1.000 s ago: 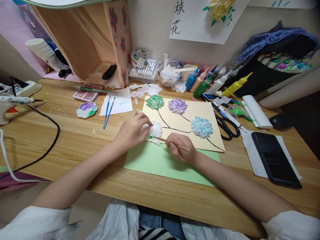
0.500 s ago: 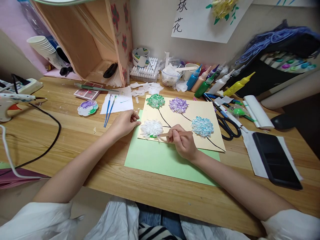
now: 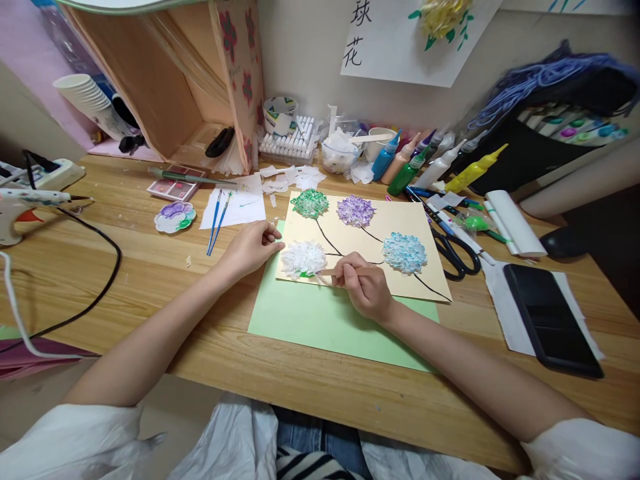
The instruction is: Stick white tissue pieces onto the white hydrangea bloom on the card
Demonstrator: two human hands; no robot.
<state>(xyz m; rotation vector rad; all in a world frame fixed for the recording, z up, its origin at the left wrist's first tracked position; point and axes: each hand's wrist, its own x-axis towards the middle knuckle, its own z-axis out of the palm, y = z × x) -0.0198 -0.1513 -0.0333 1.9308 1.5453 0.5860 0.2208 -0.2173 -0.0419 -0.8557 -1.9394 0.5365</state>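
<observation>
My right hand (image 3: 365,285) is closed around a thin wooden stick (image 3: 327,272), whose tip meets the lower right of a fluffy white paper flower (image 3: 303,259). Some green shows at that flower's bottom edge. The flower sits on a cream card (image 3: 345,230), which also bears a green flower (image 3: 310,203), a purple flower (image 3: 355,211) and a blue flower (image 3: 405,252) with drawn black stems. My left hand (image 3: 255,245) has its fingers curled and its thumb at the card's left edge, seemingly pinching it. Under the card lies a light green sheet (image 3: 320,320).
Two paintbrushes (image 3: 216,223) lie on white paper beside a paint palette (image 3: 175,217). A hot glue gun (image 3: 30,207) and its cable are at the left. Paint bottles (image 3: 407,170) stand behind the card. Black scissors (image 3: 457,257) and a phone (image 3: 550,320) lie at the right.
Very little differs. My right hand has shifted slightly and the stick's back end has tilted down a little, its tip still at the white flower. My left hand stays at the card's edge.
</observation>
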